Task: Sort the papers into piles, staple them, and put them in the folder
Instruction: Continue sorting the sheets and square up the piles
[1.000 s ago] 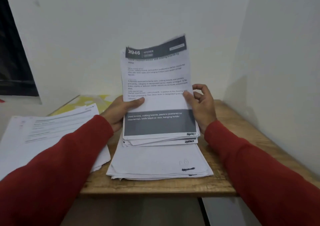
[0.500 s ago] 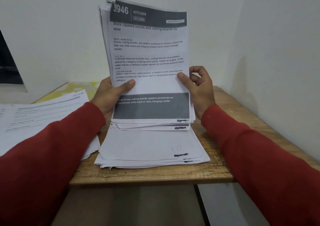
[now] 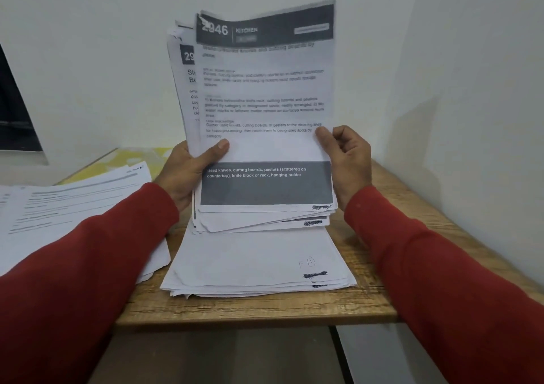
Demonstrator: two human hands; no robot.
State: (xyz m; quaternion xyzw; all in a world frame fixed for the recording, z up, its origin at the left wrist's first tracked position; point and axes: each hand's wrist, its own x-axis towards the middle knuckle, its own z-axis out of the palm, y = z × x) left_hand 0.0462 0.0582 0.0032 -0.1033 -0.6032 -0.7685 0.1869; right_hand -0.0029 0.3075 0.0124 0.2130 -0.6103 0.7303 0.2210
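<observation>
Left hand (image 3: 188,174) and right hand (image 3: 347,162) pinching upright sheaf of printed white papers (image 3: 265,104), above flat white paper pile (image 3: 253,263) on wooden table (image 3: 382,230)

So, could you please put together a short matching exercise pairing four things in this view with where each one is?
Things:
1. held stack of papers
2. face-down pile
3. spread sheets
4. yellow sheet

Places:
A. far left of the wooden table
B. upright between left hand and right hand
C. at the back, partly under other sheets
D. flat near the table's front edge

Pairs: 1-B, 2-D, 3-A, 4-C
</observation>
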